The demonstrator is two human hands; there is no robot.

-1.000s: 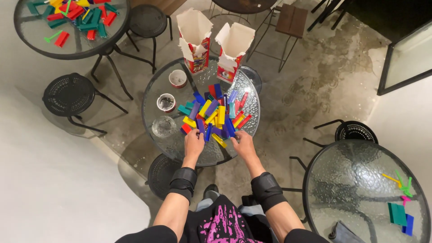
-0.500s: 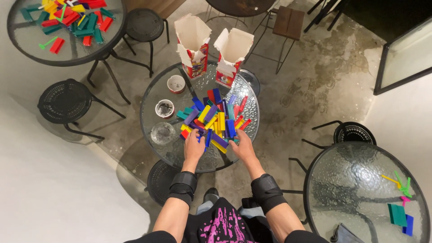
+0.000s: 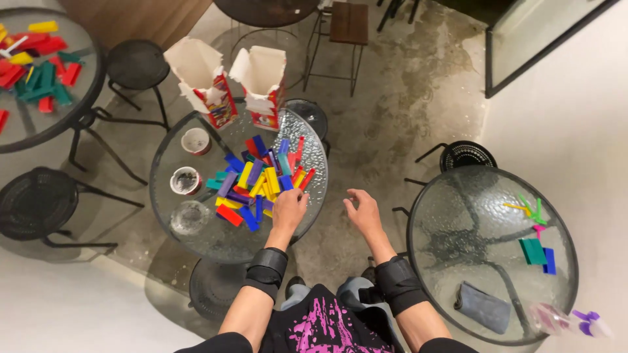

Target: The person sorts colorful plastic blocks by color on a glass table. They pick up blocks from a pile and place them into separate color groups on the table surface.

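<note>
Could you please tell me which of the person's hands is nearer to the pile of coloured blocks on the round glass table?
Left. The left hand rests at the near edge of the coloured blocks; the right hand hovers beyond the glass table, apart from them.

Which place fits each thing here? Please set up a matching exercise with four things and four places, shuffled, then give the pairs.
Things:
1. left hand
2. right hand
3. two open cartons
4. grey pouch

Places:
A. far edge of the middle round table
B. on the right-hand table
C. on the pile of coloured blocks
D. in the air between the two tables

Pairs: 1-C, 2-D, 3-A, 4-B
</note>
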